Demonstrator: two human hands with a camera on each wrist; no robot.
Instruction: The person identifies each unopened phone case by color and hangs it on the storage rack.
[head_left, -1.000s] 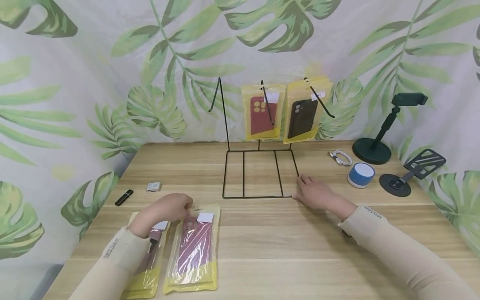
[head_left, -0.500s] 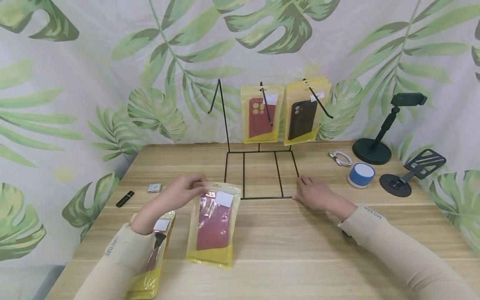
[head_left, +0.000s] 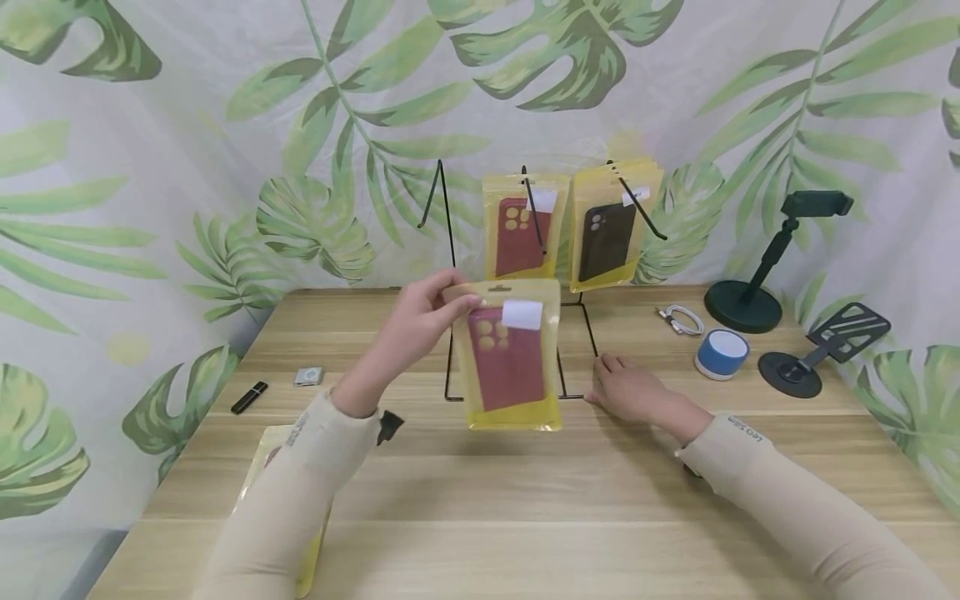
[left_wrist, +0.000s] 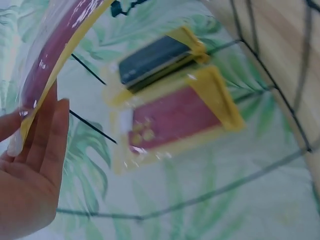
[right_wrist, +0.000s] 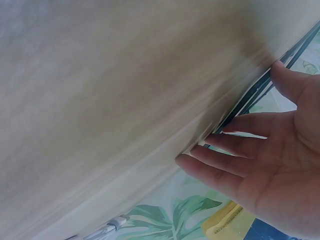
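My left hand (head_left: 423,317) pinches the top left corner of a yellow-edged clear bag with a dark red phone case (head_left: 510,358), held upright in the air in front of a black wire display rack (head_left: 517,250). The left wrist view shows the bag's edge (left_wrist: 45,65) against my fingers (left_wrist: 42,145). On the rack's hooks hang a red case bag (head_left: 521,225) and a black case bag (head_left: 607,229). My right hand (head_left: 626,385) lies flat on the table, fingers straight against the rack's base wire (right_wrist: 250,97).
Another bagged case (head_left: 270,450) lies under my left forearm at the table's left front. A black USB stick (head_left: 248,397) and small silver item (head_left: 308,376) lie left. A white cable (head_left: 681,316), blue speaker (head_left: 721,352) and two black phone stands (head_left: 750,275) stand right.
My left hand has lifted the red case bag off the table and carried it up and right, in front of the rack. The right hand has stayed by the rack's base.
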